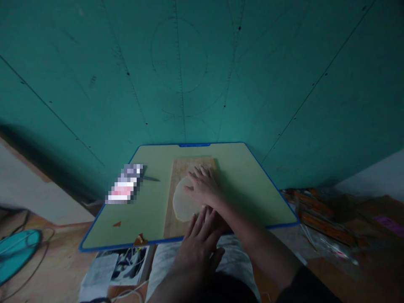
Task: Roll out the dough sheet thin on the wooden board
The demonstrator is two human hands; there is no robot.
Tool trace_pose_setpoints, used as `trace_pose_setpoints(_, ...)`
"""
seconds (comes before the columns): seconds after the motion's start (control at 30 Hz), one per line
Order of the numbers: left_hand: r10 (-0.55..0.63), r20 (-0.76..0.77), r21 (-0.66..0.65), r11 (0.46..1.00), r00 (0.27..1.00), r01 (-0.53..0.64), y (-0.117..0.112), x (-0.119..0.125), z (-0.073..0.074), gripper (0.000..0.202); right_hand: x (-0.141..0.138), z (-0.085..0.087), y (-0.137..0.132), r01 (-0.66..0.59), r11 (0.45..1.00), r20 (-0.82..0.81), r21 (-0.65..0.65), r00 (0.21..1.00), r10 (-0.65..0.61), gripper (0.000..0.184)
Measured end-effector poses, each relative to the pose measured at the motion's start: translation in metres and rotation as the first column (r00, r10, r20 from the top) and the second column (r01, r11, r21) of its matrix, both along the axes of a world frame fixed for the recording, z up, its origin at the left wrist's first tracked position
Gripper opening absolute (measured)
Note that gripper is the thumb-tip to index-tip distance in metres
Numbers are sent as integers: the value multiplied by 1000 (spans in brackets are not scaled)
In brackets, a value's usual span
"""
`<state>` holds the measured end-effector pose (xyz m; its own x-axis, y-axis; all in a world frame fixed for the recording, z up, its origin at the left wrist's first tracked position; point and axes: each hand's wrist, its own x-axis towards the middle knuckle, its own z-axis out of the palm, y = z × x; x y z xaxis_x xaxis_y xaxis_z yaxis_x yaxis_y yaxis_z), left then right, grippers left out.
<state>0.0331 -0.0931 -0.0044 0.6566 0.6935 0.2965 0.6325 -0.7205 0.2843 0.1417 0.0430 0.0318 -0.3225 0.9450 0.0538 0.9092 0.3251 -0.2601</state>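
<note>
A pale, flat round of what looks like dough (pixel 184 202) lies on a wooden board (pixel 173 229). My right hand (pixel 203 184) rests with spread fingers over its far right part. Nearer to me, my left hand (pixel 202 233) has its fingers stretched out, their tips at the dough's near edge. The hands and the right forearm hide the right side of the dough and part of the board. Neither hand is wrapped round anything.
The board sits on a small light-green table (pixel 261 189) with a blue rim against a green wall (pixel 195 75). On its left are a blurred-out object (pixel 124 185), a thin dark pointed thing (pixel 151 179) and a small orange scrap (pixel 117 224).
</note>
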Motion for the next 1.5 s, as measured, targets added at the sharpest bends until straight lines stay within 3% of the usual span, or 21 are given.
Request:
trace_pose_setpoints(0.1,-56,12,-74,996,998,57,3,22,6,53,24,0,1,-2,998,-15,-60,1000,1,61)
trace_pose_setpoints(0.2,-92,34,-130,987,995,96,7,43,10,32,50,-5,2,14,993,-47,-116,999,-19,66)
trace_pose_setpoints(0.37,-144,54,-85,985,988,148,13,64,15,17,82,-19,0,71,983,-73,-172,994,-85,67)
trace_pose_setpoints(0.57,-134,-18,8,991,991,134,14,79,11,16,88,-21,2,51,976,-69,-210,995,-67,67)
trace_pose_setpoints(0.87,-142,2,21,990,990,142,16,77,12,20,95,-27,7,9,978,-136,-210,990,-38,70)
trace_pose_setpoints(0.97,-136,33,25,990,990,135,16,75,9,17,87,-23,10,7,975,-96,-223,995,-29,68)
trace_pose_setpoints(1.1,-93,71,-14,995,993,94,12,59,4,17,55,-11,10,63,972,0,-225,998,-65,66)
trace_pose_setpoints(1.23,-35,80,-5,999,996,36,2,34,-7,37,14,-2,3,105,983,0,-152,994,-106,75)
trace_pose_setpoints(1.4,-8,-9,3,1000,1000,8,-6,10,-23,76,-13,0,-8,-70,998,-2,2,998,70,67)
trace_pose_setpoints(1.5,-37,-33,4,999,999,37,-7,5,-18,89,-10,0,-9,-150,988,29,21,988,150,64)
